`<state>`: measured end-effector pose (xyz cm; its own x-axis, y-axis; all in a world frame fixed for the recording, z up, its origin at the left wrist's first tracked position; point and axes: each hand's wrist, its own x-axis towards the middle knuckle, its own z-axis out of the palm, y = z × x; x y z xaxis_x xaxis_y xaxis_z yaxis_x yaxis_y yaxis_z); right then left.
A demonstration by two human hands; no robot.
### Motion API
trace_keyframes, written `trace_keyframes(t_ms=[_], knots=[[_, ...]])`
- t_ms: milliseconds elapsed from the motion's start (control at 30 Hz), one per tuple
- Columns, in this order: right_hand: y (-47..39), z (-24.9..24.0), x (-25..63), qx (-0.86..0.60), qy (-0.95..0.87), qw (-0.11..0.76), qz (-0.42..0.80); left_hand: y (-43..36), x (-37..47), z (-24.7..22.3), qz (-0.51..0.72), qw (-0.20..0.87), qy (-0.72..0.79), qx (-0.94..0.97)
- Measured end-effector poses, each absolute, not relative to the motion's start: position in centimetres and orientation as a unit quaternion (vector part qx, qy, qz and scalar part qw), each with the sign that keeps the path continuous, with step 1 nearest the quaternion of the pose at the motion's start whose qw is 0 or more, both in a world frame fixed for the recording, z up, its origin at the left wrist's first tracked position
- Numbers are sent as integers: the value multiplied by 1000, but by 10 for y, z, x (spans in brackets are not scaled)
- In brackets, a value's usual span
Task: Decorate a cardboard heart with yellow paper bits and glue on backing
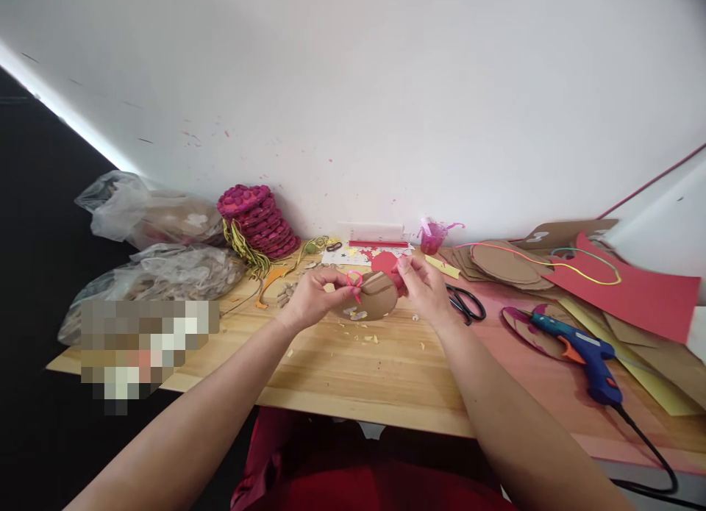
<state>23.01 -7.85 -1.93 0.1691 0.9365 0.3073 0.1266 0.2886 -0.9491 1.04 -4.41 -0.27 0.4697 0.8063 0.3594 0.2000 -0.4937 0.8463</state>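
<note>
My left hand [313, 296] is closed on a pink-red cord [354, 279] that forms a small loop between thumb and fingers. Beneath it lies a round brown cardboard piece [375, 304] with a whitish mark on its lower left. My right hand [422, 284] is closed in a pinch at the right side of this cardboard, beside a red paper piece [384, 262]. What its fingertips hold is too small to make out. Black-handled scissors [468, 304] lie just right of my right wrist.
A blue glue gun [587, 353] rests at right near cardboard discs [504, 263] and red paper [634, 279]. Plastic bags [170, 276] and a magenta stack [265, 220] stand at left. A pink-stained cup [433, 237] is by the wall. Yellow scraps dot the wooden table [353, 386].
</note>
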Motion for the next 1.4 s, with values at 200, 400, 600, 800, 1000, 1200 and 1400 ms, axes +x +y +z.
trace_keyframes(t_ms=[200, 400, 600, 800, 1000, 1200, 1400], knots=[[-71, -28, 235, -520, -518, 591, 335, -63, 5, -14, 497, 268, 307, 766], [-70, -31, 235, -543, -515, 584, 314, -63, 0, -18, 514, 205, 330, 765], [-72, -30, 235, -543, -502, 603, 299, -64, -3, -17, 501, 156, 337, 782], [-67, -40, 234, -549, -480, 621, 286, -60, -8, -14, 473, 148, 337, 801], [-71, -25, 234, -576, -481, 614, 245, -47, -26, -9, 538, 201, 386, 722], [-148, -23, 240, -636, -601, 458, 158, -33, -56, -12, 602, 250, 402, 643], [-182, -66, 219, -728, -661, 176, 46, -22, -68, -23, 628, 266, 408, 607]])
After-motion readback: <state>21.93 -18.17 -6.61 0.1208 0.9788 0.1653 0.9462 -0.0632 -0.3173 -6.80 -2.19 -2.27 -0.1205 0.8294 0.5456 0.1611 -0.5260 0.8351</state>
